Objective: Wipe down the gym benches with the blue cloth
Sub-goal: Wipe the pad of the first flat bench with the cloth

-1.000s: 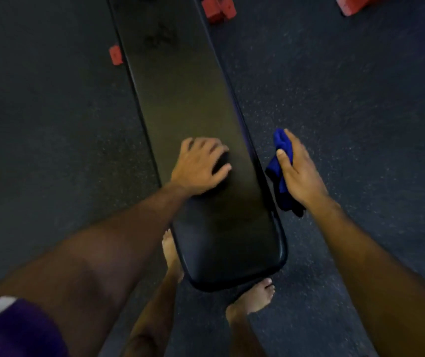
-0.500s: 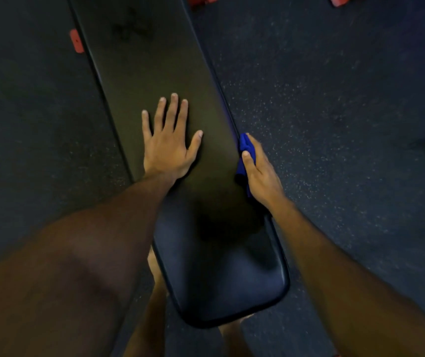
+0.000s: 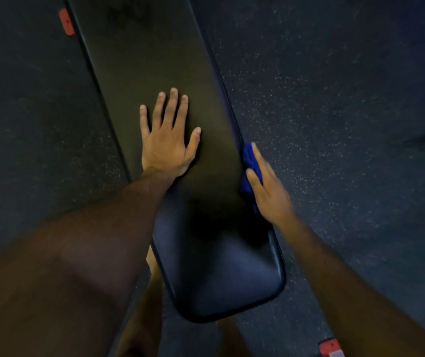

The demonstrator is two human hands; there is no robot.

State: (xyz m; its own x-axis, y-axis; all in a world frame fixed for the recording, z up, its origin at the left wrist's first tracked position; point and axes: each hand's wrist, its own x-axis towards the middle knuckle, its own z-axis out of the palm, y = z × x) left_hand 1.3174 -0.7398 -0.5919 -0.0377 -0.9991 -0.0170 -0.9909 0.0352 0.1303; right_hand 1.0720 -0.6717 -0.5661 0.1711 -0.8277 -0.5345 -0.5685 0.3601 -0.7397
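A long black padded gym bench [image 3: 214, 274] runs from the top of the view down to its rounded near end. My left hand [image 3: 166, 140] lies flat on the pad's middle, fingers spread, holding nothing. My right hand [image 3: 268, 186] presses the bunched blue cloth [image 3: 249, 163] against the bench's right side edge. Most of the cloth is hidden behind the hand and under the pad's rim.
Dark speckled rubber floor [image 3: 335, 124] lies on both sides of the bench. A red bench foot [image 3: 66, 21] shows at the upper left and another red piece [image 3: 331, 347] at the bottom right. My bare legs stand below the bench's near end.
My left hand went from curled to flat with spread fingers. My right hand brought the cloth from off the bench against its right edge. The view has moved closer along the bench.
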